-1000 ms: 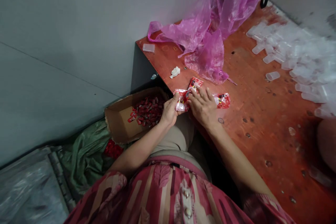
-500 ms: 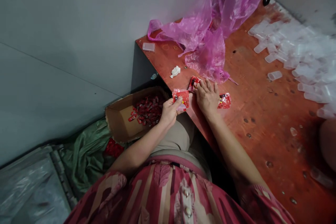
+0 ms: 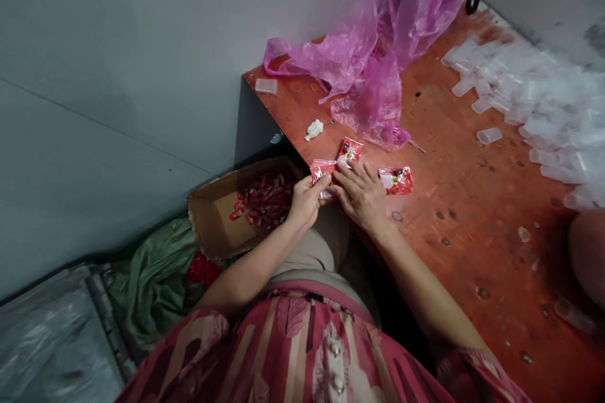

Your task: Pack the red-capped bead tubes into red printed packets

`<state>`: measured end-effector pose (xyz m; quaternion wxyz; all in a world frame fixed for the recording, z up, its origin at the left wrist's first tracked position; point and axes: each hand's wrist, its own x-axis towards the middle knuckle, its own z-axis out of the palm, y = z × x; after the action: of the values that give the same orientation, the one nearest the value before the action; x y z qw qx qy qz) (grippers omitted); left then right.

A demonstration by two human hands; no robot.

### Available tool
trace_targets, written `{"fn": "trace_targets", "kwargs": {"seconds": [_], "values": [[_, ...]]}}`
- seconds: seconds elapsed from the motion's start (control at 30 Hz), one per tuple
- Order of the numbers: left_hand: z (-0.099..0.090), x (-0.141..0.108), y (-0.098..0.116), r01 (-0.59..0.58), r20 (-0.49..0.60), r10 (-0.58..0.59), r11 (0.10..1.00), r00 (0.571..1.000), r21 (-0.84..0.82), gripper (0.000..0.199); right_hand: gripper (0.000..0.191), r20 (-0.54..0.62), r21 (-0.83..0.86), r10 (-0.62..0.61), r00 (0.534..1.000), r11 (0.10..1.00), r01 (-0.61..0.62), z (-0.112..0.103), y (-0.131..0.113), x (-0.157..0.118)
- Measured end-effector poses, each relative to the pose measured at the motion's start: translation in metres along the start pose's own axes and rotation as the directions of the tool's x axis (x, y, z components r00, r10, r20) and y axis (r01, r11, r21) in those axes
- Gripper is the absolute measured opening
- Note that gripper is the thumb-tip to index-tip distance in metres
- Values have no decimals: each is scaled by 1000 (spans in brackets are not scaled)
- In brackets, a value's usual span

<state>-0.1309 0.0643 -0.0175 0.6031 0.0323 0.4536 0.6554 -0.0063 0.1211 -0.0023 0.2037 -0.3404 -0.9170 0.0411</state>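
Note:
My left hand (image 3: 307, 198) grips a fanned stack of red packets (image 3: 322, 169) at the table's near edge, thumb on top. Over the right side of that stack reaches my right hand (image 3: 363, 196), its fingers spread and fingertips at the packets; whether it pinches one is hidden. Just beyond the fingers, a red packet pile (image 3: 350, 149) lies on the table. Another pile of red packets (image 3: 397, 181) rests to the right of my right hand.
On the reddish table (image 3: 454, 164) are a pink plastic bag (image 3: 368, 82), white crumpled scrap (image 3: 314, 130), a clear case (image 3: 266, 86) and many clear containers (image 3: 543, 94) at right. A cardboard box (image 3: 208, 220) with small red items stands below left.
My right hand has moved left from between the two table piles to the stack in my left hand. Both piles now show more fully. The view has shifted slightly.

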Motion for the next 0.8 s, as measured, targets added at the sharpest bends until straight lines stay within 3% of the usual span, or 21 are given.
{"fn": "trace_targets", "kwargs": {"seconds": [0.13,0.23,0.43,0.8], "values": [[-1,1,-1,8,-29,-8,1000,1000,15,39,37,-17,-73,207,978,976,-207,7,22,13],[-3,2,-2,10,-45,-9,1000,999,25,39,37,9,-151,265,964,954,-260,20,37,22],[-5,4,-3,8,-35,-8,1000,999,21,40,31,-20,-176,223,975,959,-223,34,39,23],[-7,0,0,15,-47,-15,1000,999,-8,48,27,-105,-83,121,987,988,-130,15,28,4]]}}
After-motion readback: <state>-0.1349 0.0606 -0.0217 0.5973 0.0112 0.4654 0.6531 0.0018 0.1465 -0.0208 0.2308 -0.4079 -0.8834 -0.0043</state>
